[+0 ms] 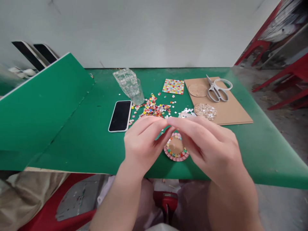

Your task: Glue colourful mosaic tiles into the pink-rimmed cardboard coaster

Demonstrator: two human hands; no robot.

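My left hand (145,139) and my right hand (209,141) meet at the fingertips, both closed in a pinch. Whatever they pinch between them is too small or hidden to make out. Just below the fingers lies a round coaster (176,158), partly covered by my hands. Pink tiles ring its edge, small coloured pieces form an inner ring, and its middle is bare brown. Beyond my fingers spreads a heap of loose mosaic tiles (154,108) in many colours, its near side hidden by my hands. White pieces (187,112) lie to the right of it.
A phone (120,116) lies left of the tiles, near a clear cup (137,92). A square multicoloured tile sheet (173,86) is farther back. Scissors (218,91), a plain wooden disc (197,90) and a pale tiled disc (207,111) rest on cardboard (232,110). A green board (43,106) rises at left.
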